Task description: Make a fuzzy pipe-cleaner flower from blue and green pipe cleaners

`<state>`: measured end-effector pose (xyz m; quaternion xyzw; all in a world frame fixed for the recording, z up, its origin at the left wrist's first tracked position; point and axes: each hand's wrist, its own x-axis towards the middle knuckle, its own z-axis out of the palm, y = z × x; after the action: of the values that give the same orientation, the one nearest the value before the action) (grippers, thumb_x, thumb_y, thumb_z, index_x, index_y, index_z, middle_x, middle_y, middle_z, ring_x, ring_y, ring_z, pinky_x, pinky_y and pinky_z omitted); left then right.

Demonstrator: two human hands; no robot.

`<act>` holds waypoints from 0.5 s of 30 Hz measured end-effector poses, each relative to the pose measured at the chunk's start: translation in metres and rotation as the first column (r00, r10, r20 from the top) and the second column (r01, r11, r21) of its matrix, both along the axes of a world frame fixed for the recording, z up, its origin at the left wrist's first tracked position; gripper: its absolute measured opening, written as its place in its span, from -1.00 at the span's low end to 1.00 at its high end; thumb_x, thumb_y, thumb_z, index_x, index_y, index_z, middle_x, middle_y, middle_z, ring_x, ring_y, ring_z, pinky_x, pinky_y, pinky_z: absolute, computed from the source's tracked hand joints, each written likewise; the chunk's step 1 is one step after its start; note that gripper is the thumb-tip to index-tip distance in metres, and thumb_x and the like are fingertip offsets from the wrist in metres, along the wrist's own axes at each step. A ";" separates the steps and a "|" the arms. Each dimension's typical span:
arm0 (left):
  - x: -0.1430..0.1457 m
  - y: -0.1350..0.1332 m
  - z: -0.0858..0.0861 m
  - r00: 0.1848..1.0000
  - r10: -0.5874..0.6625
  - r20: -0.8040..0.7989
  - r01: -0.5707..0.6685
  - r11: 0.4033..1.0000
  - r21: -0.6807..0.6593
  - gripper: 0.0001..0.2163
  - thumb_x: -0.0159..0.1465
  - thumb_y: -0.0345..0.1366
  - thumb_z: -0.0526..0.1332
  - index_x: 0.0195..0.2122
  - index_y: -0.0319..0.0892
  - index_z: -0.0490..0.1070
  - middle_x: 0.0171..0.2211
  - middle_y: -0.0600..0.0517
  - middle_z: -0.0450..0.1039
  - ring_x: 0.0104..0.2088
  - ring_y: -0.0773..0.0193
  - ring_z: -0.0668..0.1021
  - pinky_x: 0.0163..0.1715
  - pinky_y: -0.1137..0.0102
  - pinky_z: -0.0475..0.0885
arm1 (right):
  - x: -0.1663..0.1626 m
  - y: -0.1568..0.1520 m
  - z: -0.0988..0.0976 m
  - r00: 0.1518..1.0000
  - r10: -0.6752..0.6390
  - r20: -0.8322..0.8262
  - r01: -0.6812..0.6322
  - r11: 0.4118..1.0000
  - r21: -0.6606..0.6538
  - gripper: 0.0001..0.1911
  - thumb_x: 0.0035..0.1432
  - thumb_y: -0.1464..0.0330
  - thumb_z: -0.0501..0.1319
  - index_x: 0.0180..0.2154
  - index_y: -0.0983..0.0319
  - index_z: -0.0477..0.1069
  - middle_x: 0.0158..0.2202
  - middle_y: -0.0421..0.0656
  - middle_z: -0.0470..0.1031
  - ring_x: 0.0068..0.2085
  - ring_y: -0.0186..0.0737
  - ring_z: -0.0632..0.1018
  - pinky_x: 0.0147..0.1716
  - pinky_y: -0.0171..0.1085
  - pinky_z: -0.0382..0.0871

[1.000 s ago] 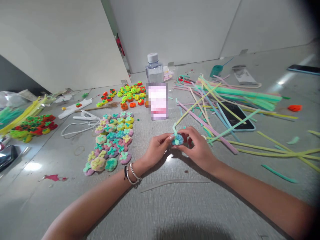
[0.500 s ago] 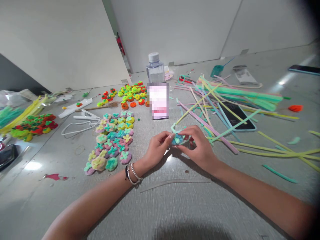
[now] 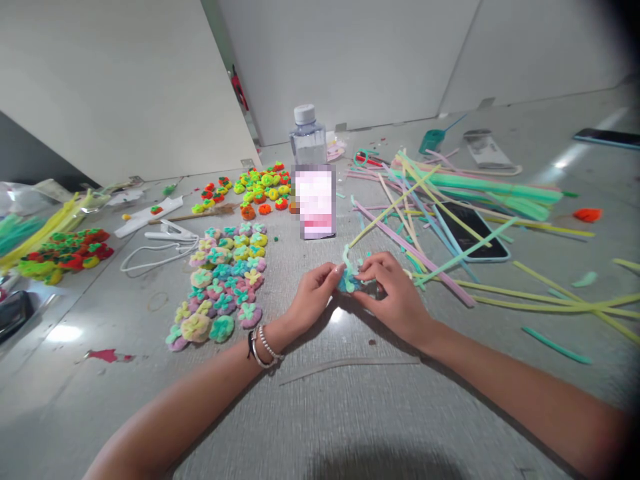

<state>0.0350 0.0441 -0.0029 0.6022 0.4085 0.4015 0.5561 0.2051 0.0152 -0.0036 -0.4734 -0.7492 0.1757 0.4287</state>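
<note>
Both my hands meet over the grey table (image 3: 350, 427), pinching a small blue fuzzy flower (image 3: 349, 283) made of pipe cleaner, with a pale green stem end sticking up from it. My left hand (image 3: 313, 297), with bracelets on the wrist, grips its left side with closed fingertips. My right hand (image 3: 395, 293) curls over its right side, fingers closed on it. To the left lie several finished pastel fuzzy flowers (image 3: 225, 280) in rows.
Loose pipe cleaners (image 3: 450, 200) are strewn at right over a dark phone (image 3: 475, 230). A water bottle (image 3: 307, 137) and a blurred upright card (image 3: 315, 203) stand behind my hands. Orange and yellow fuzzy pieces (image 3: 260, 187), a white cable (image 3: 155, 253) and red-green pieces (image 3: 70, 250) lie left.
The flower has been turned and pressed lower between my fingers; my right hand's fingers have closed more over it. My hands stay in the same place.
</note>
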 end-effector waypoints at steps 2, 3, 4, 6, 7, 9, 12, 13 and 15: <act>0.001 0.001 0.000 0.998 0.010 0.067 -0.005 0.997 -0.083 -0.58 0.30 0.03 0.09 -0.52 -0.21 0.32 -0.58 0.12 0.23 -0.54 0.39 0.28 -0.51 0.45 0.18 | 0.000 0.000 0.000 1.000 -0.010 -0.004 0.010 1.000 0.017 -0.82 0.09 0.42 0.26 -0.29 0.12 0.28 -0.20 -0.13 0.35 -0.13 -0.11 0.45 -0.30 -0.17 0.36; 0.002 0.001 0.000 0.995 0.019 0.096 -0.007 0.993 -0.120 -0.58 0.30 0.04 0.08 -0.50 -0.22 0.36 -0.58 0.11 0.26 -0.54 0.39 0.31 -0.50 0.45 0.20 | -0.001 0.001 0.000 1.000 -0.017 -0.009 0.017 0.999 0.029 -0.82 0.10 0.41 0.27 -0.28 0.12 0.28 -0.19 -0.13 0.34 -0.13 -0.11 0.45 -0.31 -0.17 0.36; 0.002 0.001 0.000 0.993 0.028 0.114 -0.011 0.989 -0.144 -0.59 0.30 0.04 0.08 -0.45 -0.22 0.40 -0.56 0.10 0.29 -0.53 0.39 0.33 -0.49 0.46 0.23 | -0.001 0.001 -0.001 1.000 -0.021 -0.016 0.022 0.999 0.039 -0.81 0.10 0.40 0.27 -0.26 0.12 0.29 -0.18 -0.13 0.34 -0.13 -0.11 0.44 -0.32 -0.18 0.36; 0.002 0.000 0.002 0.992 0.042 0.121 -0.023 0.988 -0.152 -0.64 0.29 0.02 0.12 -0.32 -0.21 0.44 -0.53 0.10 0.33 -0.52 0.40 0.36 -0.48 0.48 0.26 | 0.000 0.001 -0.002 0.999 -0.026 -0.032 0.028 0.999 0.046 -0.80 0.11 0.39 0.28 -0.23 0.12 0.29 -0.17 -0.12 0.34 -0.13 -0.11 0.44 -0.35 -0.20 0.36; 0.001 0.000 0.002 0.992 0.051 0.119 -0.034 0.989 -0.141 -0.67 0.28 0.00 0.14 -0.27 -0.19 0.44 -0.52 0.11 0.34 -0.52 0.41 0.37 -0.49 0.50 0.27 | 0.000 0.001 -0.002 0.999 -0.030 -0.040 0.031 0.999 0.044 -0.79 0.12 0.39 0.28 -0.22 0.12 0.29 -0.17 -0.12 0.33 -0.12 -0.11 0.44 -0.36 -0.21 0.36; 0.000 -0.002 0.004 0.990 0.061 0.129 -0.045 0.992 -0.121 -0.70 0.27 -0.02 0.18 -0.20 -0.16 0.41 -0.53 0.13 0.35 -0.54 0.42 0.38 -0.51 0.51 0.27 | 0.000 0.001 -0.003 0.998 -0.039 -0.054 0.041 0.999 0.035 -0.79 0.12 0.38 0.28 -0.21 0.12 0.29 -0.16 -0.12 0.33 -0.12 -0.12 0.44 -0.38 -0.22 0.35; -0.001 -0.004 0.005 0.986 0.040 0.160 -0.023 0.995 -0.102 -0.71 0.26 -0.05 0.22 -0.16 -0.16 0.38 -0.55 0.14 0.37 -0.55 0.43 0.39 -0.52 0.52 0.30 | 0.000 0.001 -0.003 0.997 -0.045 -0.067 0.046 0.999 0.021 -0.77 0.12 0.39 0.29 -0.22 0.12 0.28 -0.15 -0.13 0.32 -0.13 -0.13 0.44 -0.38 -0.23 0.35; -0.001 -0.004 0.005 0.985 0.020 0.169 -0.004 0.996 -0.092 -0.72 0.25 -0.07 0.24 -0.15 -0.16 0.37 -0.54 0.13 0.39 -0.54 0.43 0.40 -0.51 0.52 0.31 | 0.000 0.002 -0.004 0.997 -0.043 -0.070 0.044 0.999 0.021 -0.77 0.12 0.39 0.29 -0.22 0.12 0.27 -0.15 -0.14 0.32 -0.13 -0.14 0.44 -0.38 -0.23 0.35; 0.000 -0.005 0.005 0.983 -0.021 0.182 0.034 0.997 -0.071 -0.72 0.24 -0.12 0.27 -0.12 -0.16 0.37 -0.51 0.12 0.43 -0.52 0.44 0.41 -0.49 0.52 0.32 | 0.000 0.002 -0.004 0.996 -0.043 -0.076 0.046 0.998 0.031 -0.76 0.11 0.40 0.30 -0.22 0.12 0.27 -0.15 -0.14 0.32 -0.13 -0.14 0.44 -0.36 -0.22 0.35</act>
<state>0.0346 0.0389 0.0017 0.5477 0.3624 0.4316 0.6184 0.2055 0.0172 -0.0075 -0.4760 -0.7244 0.1716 0.4682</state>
